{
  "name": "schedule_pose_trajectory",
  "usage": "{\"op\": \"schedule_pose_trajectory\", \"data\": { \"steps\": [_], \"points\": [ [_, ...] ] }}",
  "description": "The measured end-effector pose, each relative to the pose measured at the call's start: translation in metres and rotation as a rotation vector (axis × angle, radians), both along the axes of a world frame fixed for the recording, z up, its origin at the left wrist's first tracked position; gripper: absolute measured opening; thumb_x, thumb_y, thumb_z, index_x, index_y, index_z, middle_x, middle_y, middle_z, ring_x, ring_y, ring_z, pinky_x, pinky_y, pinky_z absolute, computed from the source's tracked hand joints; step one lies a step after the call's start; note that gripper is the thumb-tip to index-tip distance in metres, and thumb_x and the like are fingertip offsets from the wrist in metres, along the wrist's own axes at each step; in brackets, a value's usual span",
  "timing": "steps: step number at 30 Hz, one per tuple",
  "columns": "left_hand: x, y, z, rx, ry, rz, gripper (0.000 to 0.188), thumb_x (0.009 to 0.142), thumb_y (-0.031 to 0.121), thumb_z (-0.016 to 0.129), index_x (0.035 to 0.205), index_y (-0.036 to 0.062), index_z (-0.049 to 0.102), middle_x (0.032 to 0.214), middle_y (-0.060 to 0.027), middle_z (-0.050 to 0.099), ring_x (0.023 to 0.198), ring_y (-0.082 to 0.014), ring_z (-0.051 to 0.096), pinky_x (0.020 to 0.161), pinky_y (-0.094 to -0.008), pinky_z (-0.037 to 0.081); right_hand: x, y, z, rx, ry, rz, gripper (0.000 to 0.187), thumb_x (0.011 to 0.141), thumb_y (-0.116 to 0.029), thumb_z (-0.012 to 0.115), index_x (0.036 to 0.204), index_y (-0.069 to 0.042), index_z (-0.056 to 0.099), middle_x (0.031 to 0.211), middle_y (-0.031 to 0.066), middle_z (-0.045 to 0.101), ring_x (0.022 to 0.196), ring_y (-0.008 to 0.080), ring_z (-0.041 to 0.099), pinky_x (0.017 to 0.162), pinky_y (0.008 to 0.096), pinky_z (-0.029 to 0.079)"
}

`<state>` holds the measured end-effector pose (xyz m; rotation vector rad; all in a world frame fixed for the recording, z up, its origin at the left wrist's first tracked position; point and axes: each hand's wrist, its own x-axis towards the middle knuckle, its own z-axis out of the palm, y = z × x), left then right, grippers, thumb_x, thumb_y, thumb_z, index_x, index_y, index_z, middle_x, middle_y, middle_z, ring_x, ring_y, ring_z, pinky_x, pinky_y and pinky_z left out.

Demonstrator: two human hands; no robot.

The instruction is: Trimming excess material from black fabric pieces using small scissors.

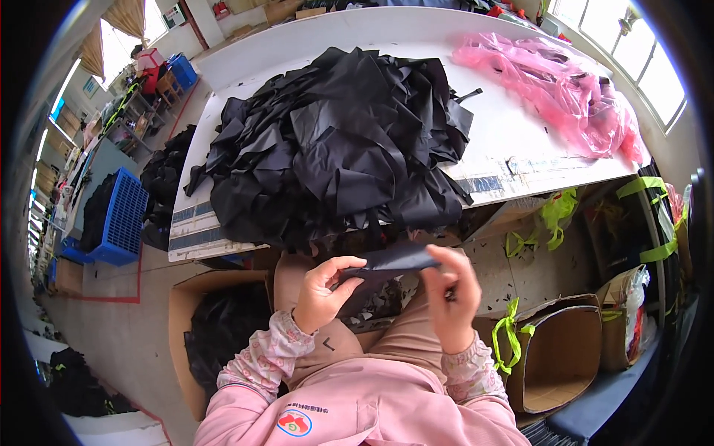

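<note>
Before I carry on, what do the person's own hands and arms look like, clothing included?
The left hand and right hand wear no gloves. Pale pink-and-white patterned sleeve covers wrap both forearms, gathered at the wrists. Above them is a plain pink top; a thin dark-and-light trim shows at the left cover's upper edge.

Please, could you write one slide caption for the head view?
Left hand pinches a dark strip, blurred right hand at its right end, facing heaped black sheets.

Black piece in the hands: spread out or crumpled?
Spread out: the black piece spans from left hand to right hand; doubled over, cannot tell.
</note>
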<state>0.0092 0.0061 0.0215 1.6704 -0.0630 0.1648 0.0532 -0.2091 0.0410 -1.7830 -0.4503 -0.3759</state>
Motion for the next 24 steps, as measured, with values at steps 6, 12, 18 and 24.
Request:
{"op": "schedule_pose_trajectory", "data": {
  "steps": [6,12,18,24],
  "points": [
    [-0.003,0.0,0.0,-0.079,0.088,-0.02,0.024,0.084,-0.006,0.065,0.108,-0.0006,0.063,0.098,-0.0052,0.066,0.087,-0.0102,0.063,0.079,-0.0225,0.051,-0.004,0.038,-0.006,-0.147,-0.025,0.215,0.032,0.078,-0.007,0.072,0.109,-0.006,0.062,0.101,0.0107,0.063,0.072,0.0284,0.066,0.058,0.0341,0.054],
    [-0.01,0.001,0.005,-0.071,0.1,-0.014,0.02,0.084,-0.005,0.066,0.103,-0.0002,0.066,0.097,-0.0058,0.066,0.085,-0.0102,0.062,0.076,-0.0211,0.05,0.0,0.037,-0.014,-0.218,0.027,0.278,0.019,0.08,-0.01,0.072,0.093,-0.004,0.061,0.082,0.0093,0.059,0.065,0.0286,0.063,0.054,0.0347,0.05],
    [-0.004,0.015,-0.006,0.316,-0.3,0.051,0.013,0.08,0.007,0.073,0.092,0.0027,0.07,0.115,-0.0091,0.054,0.102,-0.0177,0.052,0.087,-0.0299,0.043,0.008,0.029,-0.009,-0.105,0.088,0.38,0.015,0.081,-0.007,0.07,0.088,0.0,0.059,0.077,0.0114,0.056,0.064,0.0288,0.059,0.057,0.034,0.046],
    [-0.007,0.011,-0.014,-0.241,0.048,-0.058,0.011,0.087,0.009,0.059,0.087,0.0019,0.068,0.132,-0.0135,0.047,0.121,-0.0231,0.044,0.102,-0.0352,0.033,0.007,0.032,-0.013,-0.028,0.086,0.479,0.014,0.079,-0.002,0.07,0.086,0.001,0.059,0.075,0.0098,0.055,0.066,0.024,0.055,0.059,0.0315,0.043]
  ]
}}
